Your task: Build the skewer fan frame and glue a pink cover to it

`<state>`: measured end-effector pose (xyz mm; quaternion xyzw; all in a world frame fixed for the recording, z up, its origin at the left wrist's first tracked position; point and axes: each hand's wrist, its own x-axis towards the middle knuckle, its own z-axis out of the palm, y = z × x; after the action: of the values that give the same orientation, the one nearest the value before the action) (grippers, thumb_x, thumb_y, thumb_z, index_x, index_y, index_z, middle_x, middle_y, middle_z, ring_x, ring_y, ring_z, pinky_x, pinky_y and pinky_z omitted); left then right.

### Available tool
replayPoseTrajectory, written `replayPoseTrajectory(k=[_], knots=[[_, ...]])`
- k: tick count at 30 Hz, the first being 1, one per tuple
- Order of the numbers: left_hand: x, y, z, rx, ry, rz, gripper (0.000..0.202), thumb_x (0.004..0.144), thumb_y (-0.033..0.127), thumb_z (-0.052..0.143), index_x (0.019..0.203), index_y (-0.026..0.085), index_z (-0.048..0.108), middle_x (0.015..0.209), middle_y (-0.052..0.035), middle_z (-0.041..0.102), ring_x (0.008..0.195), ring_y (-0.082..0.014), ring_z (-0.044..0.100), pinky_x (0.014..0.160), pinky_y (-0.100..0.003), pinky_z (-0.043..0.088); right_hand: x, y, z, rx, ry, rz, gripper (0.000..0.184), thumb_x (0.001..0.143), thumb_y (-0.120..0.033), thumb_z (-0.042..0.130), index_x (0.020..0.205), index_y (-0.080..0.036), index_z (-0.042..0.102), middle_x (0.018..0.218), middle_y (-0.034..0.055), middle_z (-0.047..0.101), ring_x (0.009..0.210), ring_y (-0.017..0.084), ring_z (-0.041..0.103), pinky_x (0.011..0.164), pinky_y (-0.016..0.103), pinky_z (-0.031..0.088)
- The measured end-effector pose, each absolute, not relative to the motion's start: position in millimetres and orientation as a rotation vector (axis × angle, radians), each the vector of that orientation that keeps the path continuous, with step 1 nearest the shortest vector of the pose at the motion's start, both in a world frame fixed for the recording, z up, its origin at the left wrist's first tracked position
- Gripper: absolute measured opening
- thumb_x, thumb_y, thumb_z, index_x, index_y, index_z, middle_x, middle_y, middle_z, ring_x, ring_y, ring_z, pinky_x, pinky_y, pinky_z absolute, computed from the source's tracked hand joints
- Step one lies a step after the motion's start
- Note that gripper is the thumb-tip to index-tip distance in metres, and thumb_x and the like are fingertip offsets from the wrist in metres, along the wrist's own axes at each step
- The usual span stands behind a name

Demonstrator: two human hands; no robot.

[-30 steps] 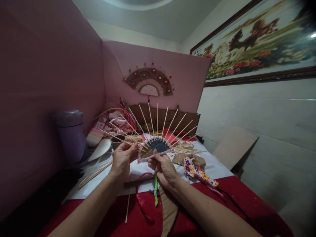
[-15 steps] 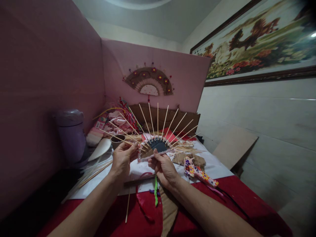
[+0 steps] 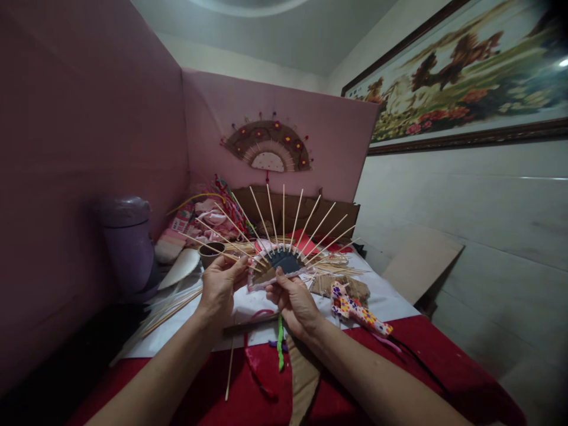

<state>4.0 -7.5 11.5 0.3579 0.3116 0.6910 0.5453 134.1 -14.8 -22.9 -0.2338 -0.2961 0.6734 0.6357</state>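
Almost nothing moved since the earlier frame; head view: left hand has its grip pinched closed on the lowest-left thin pale wooden stick, near its base; right hand has its grip closed on the lower edge of the half-round, dark-centred, pale-rimmed panel, held above the white-and-red-covered bench; best, I judge: pinch lightly, steady the panel, avoid twisting.

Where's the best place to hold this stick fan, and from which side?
Probably the half-round base, pinched at its straight edge from the near side, as the right hand does: the thin sticks spread from its curved edge.
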Motion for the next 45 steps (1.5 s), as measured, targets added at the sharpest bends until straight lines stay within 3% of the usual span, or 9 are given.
replayPoseTrajectory(k=[45], knots=[[3.6,-7.2,10.3,0.870,0.758,1.648,0.031,0.049,0.026,0.079,0.060,0.014,0.054,0.059,0.0004,0.064,0.052,-0.0105,0.059,0.054,-0.023,0.048,134.0,-15.5,-22.1,-0.531,-0.668,1.539,0.025,0.059,-0.026,0.078,0.063,-0.012,0.057,0.052,0.0007,0.064,0.047,0.010,0.060,0.047,0.019,0.051]])
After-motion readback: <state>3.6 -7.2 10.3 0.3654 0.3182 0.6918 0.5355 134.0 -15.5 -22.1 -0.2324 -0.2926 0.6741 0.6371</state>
